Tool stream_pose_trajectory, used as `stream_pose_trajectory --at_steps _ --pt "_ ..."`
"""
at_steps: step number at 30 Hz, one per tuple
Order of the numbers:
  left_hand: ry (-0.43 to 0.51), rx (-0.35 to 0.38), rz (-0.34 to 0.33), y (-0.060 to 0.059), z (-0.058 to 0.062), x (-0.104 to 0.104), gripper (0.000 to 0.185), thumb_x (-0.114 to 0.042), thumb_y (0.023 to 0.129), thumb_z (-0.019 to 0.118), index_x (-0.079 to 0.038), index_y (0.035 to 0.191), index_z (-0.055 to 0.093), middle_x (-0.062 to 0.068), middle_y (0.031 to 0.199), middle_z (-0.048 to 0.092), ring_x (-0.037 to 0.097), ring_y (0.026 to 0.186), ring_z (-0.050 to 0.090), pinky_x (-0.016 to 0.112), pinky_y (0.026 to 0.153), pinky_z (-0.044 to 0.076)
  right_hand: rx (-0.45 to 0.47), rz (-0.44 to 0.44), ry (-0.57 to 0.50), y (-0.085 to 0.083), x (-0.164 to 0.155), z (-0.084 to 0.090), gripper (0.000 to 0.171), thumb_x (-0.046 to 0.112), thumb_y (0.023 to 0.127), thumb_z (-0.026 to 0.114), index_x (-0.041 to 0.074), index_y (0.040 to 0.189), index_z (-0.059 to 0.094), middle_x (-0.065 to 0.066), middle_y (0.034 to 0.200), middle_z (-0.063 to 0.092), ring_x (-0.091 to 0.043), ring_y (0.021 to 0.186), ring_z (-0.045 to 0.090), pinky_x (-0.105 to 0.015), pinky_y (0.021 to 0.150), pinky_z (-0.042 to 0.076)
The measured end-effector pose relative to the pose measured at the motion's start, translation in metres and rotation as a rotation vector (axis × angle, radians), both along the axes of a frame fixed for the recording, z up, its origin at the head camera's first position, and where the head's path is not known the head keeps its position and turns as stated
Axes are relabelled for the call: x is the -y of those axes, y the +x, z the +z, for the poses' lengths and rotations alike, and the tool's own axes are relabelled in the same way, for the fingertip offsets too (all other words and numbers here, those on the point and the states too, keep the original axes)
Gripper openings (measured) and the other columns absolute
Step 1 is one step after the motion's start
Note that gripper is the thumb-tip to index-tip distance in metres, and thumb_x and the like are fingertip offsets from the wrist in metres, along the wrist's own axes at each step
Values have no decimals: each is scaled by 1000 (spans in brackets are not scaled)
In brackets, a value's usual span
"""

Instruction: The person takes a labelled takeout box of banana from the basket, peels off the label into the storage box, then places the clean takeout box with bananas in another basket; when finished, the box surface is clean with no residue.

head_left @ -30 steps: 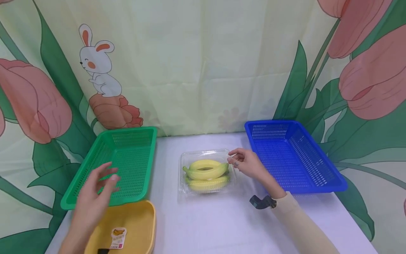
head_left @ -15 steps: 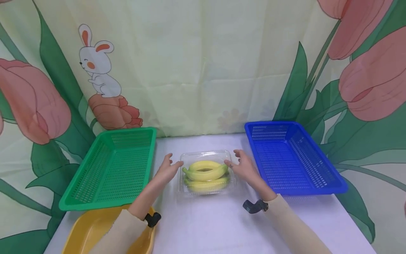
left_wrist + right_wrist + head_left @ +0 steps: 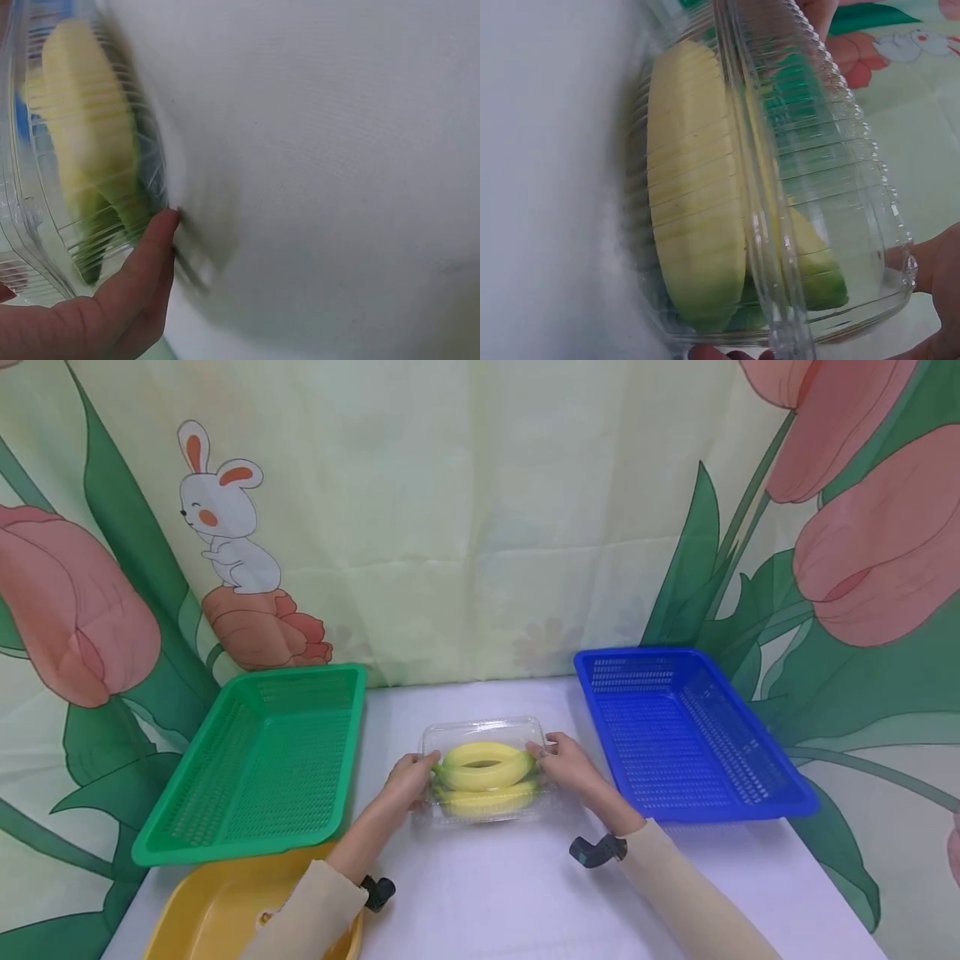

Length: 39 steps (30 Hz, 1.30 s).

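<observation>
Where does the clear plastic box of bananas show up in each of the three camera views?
Head: clear box at table centre, between the left hand and right hand.
Left wrist: far left edge, thumb against it.
Right wrist: fills the middle.
Shared landmark: the yellow bananas inside it.

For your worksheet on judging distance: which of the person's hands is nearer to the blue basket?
Right. The right hand grips the clear banana box on the side facing the blue basket; the left hand grips its far side.
</observation>
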<state>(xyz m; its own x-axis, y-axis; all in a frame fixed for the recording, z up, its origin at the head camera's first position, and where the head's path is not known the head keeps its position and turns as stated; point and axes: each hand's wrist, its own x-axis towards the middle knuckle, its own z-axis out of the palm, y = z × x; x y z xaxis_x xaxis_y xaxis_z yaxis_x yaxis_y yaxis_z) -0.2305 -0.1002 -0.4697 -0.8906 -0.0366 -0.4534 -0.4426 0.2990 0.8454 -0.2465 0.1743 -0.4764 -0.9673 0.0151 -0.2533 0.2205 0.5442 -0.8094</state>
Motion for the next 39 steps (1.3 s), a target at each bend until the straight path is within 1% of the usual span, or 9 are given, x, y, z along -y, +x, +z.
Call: stream_pose_trajectory --at_steps 3,6,11,15,21,24,28,34,39 --pt "20 -7 7 2 -1 4 70 -45 110 49 3 159 35 27 159 43 43 145 47 51 106 55 28 -5 -14 1 3 -3 75 42 109 55 -9 159 32 -36 158 46 -50 147 47 -62 124 41" --pt "40 -9 15 2 -2 4 71 -45 109 51 5 158 36 27 160 42 42 146 46 53 108 53 36 -17 -19 1 4 -4 74 43 109 55 -8 159 33 -35 158 45 -49 146 49 -62 122 43" --pt "64 -13 23 3 -5 1 72 -46 109 52 8 155 39 27 157 46 40 142 49 51 107 53 32 -29 -32 3 4 -5 72 40 109 56 -8 159 34 -36 156 48 -49 142 54 -62 118 48" --pt "66 -18 28 4 -4 0 72 -45 109 52 9 155 40 28 155 47 40 140 50 55 108 53 23 -28 -43 4 3 -4 72 37 109 56 -9 158 33 -37 154 50 -49 139 57 -61 115 50" --pt "105 -27 47 5 3 -1 73 -43 109 54 9 157 36 30 161 40 47 151 40 66 120 42 17 -36 -46 4 3 0 70 37 110 56 -9 158 35 -36 153 51 -49 140 57 -60 115 51" --pt "121 -29 52 3 5 0 74 -43 109 54 8 158 34 29 163 37 48 154 35 68 123 38 11 -41 -48 5 4 5 70 38 110 56 -8 158 35 -36 154 50 -48 140 56 -61 116 50" --pt "145 -35 53 4 8 2 75 -42 109 55 8 159 32 29 166 33 47 157 31 68 124 37 -2 -35 -54 9 4 12 70 37 110 56 -8 158 35 -37 152 51 -48 138 58 -60 115 51" --pt "208 -64 55 9 21 5 68 -39 108 58 7 154 38 25 163 36 43 152 36 66 120 42 -21 -32 -72 14 6 30 72 39 109 58 -8 159 34 -36 151 53 -44 133 63 -57 112 55" --pt "203 -72 57 12 41 9 70 -39 110 55 8 158 33 26 167 31 44 155 32 66 123 39 -42 -21 -80 14 8 43 73 42 108 60 -6 158 37 -34 149 58 -40 126 69 -47 97 62"
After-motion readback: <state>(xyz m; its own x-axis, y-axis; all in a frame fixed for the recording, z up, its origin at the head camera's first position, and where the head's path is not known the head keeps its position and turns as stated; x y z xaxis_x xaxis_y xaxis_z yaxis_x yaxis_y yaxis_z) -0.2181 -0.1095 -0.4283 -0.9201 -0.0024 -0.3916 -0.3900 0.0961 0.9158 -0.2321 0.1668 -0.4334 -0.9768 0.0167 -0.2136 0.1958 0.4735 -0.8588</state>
